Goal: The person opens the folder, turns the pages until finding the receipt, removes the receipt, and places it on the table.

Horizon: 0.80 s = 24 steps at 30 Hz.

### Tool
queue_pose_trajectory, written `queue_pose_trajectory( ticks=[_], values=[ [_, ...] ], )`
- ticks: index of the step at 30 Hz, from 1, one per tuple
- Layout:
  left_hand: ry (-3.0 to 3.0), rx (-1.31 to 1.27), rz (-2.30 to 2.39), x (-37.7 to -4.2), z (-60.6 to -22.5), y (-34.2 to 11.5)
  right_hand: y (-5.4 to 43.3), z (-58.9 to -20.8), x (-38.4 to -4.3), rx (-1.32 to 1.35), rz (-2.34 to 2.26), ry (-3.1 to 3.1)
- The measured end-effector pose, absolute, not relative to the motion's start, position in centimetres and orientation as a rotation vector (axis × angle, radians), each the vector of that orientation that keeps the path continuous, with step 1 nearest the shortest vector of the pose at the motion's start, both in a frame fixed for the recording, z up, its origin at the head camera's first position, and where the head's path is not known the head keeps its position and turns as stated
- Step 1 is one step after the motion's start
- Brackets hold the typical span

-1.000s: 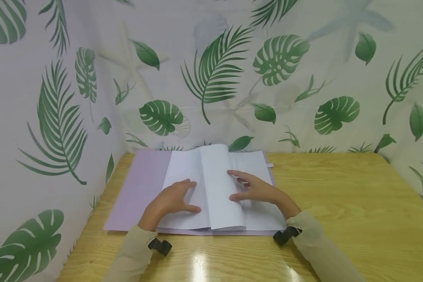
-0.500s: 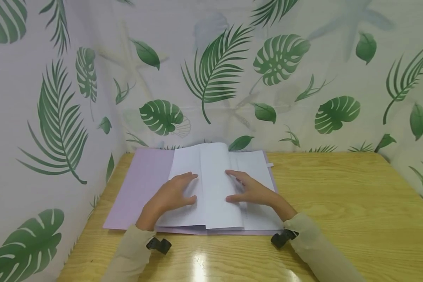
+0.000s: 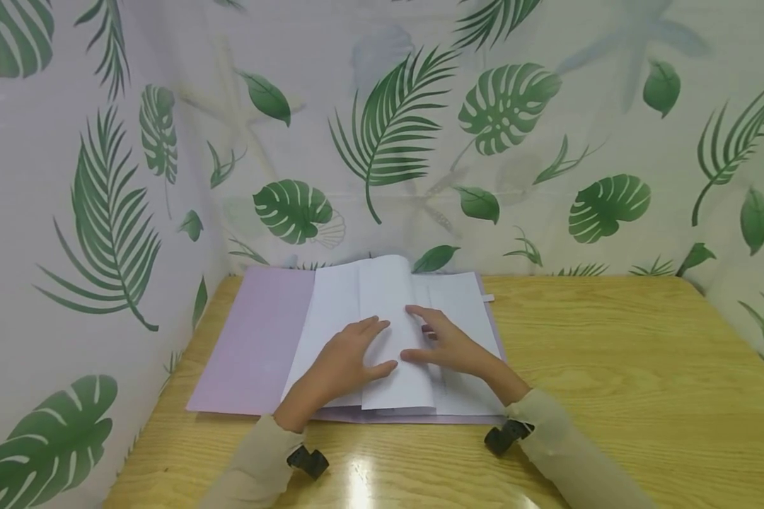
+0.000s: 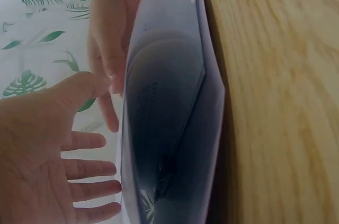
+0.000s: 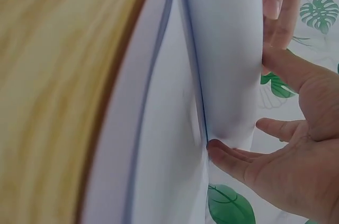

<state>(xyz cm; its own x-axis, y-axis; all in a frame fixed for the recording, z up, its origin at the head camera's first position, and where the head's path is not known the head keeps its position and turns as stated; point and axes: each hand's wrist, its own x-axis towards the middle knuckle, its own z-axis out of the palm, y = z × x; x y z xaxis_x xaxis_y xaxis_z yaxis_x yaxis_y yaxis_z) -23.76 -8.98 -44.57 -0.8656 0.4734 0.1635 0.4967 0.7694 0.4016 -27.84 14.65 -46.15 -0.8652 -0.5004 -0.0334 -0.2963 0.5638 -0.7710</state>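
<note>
folder point(image 3: 255, 339): pale lilac, lying open and flat near the table's back-left corner, left flap bare
paper point(image 3: 391, 332): plain white sheets inside the folder, stacked on its right half
fold: the top sheet is doubled over into a narrow strip, bulging a bit, running front to back down the stack's middle

A glossy wooden table point(image 3: 611, 367) stands enclosed by white curtain walls point(image 3: 547, 141) printed with green tropical leaves.

Small screened-off recording booth, glossy wooden desk point(image 3: 611, 367), white curtain printed with green palm and monstera leaves point(image 3: 420, 127) enclosing three sides, open lilac folder point(image 3: 255, 339) with paper sheets on it
</note>
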Motion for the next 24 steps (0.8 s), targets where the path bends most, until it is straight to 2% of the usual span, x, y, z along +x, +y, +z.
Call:
queue_pose_trajectory(
  ticks=[13,24],
  values=[
    [-3.049,-0.660,-0.657,-23.8,-45.1,-8.9,14.1,-45.7,-27.3,-0.664,-1.335,2.450],
    [-3.160,-0.499,-0.530,-24.2,-45.5,-8.9,16.0,-44.5,-28.4,-0.703,-1.354,2.528]
  ],
)
